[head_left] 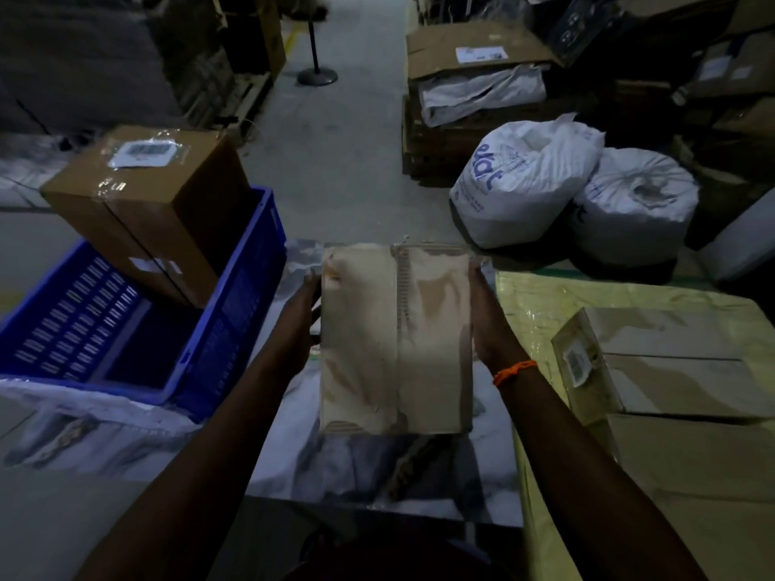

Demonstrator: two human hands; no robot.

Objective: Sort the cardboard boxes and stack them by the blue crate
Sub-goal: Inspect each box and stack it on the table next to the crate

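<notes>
So you've got the taped cardboard box [394, 341] up in front of you, just right of the blue crate [247, 287] and a bit nearer to you than its far end. Your left hand [304, 312] is clamped on the box's crate-side edge and your right hand [486, 316] on the opposite edge, thumbs along the sides; the fingers go under it where you can't really see them. There's an orange band [513, 371] on your right wrist. The crate itself has one thing in it: a brown box [146, 203] with a white label [140, 155] on top, tilted, its low corner down inside and its body leaning on the crate's far end. The rest of the crate floor is bare slotted plastic. Right of the crate, past the box you're holding, another carton [671, 371] sits on yellow wrap [545, 299]. Further off on that side are two tied white sacks [520, 182], and behind those an open carton [474, 56] with crumpled white plastic [482, 92] stuffed in it. It's pretty dark, so can't read the labels.
</notes>
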